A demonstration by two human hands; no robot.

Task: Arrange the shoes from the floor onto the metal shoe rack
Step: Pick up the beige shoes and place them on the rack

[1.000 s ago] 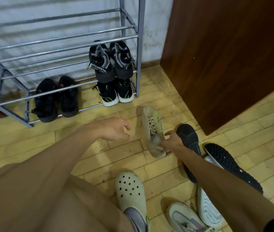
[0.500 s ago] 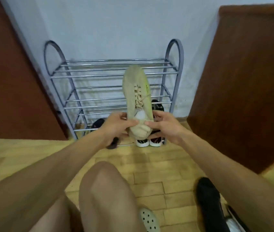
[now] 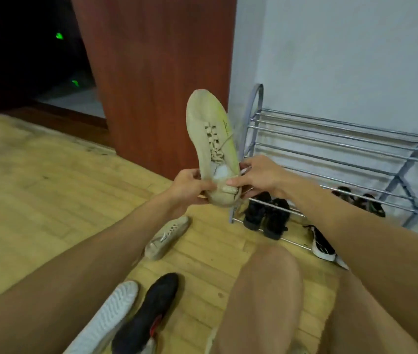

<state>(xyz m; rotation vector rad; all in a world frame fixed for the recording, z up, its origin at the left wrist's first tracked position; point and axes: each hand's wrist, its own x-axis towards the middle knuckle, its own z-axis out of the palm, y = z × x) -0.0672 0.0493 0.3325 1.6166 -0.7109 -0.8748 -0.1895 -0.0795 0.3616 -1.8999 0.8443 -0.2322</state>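
A beige lace-up sneaker [image 3: 209, 134] is held up in the air, toe pointing up, heel down. My left hand [image 3: 190, 186] grips its heel from the left and my right hand [image 3: 259, 176] grips the heel from the right. The metal shoe rack [image 3: 330, 141] stands to the right against the white wall. A black pair [image 3: 266, 217] sits on its lowest tier, and more dark shoes [image 3: 361, 200] sit further right. A matching beige sneaker [image 3: 166, 237] lies on the floor below my hands.
A white shoe [image 3: 111, 310] and a black shoe [image 3: 149, 310] lie sole-up on the wooden floor near my left arm. A black and white sneaker [image 3: 321, 242] lies by the rack's front. A brown wooden door [image 3: 157, 72] stands left of the rack. My knee [image 3: 264, 290] is low centre.
The view has swung left, so the rack now sits to the right. Both hands still hold the beige sneaker upright; one second ago only my right hand held it on the floor.
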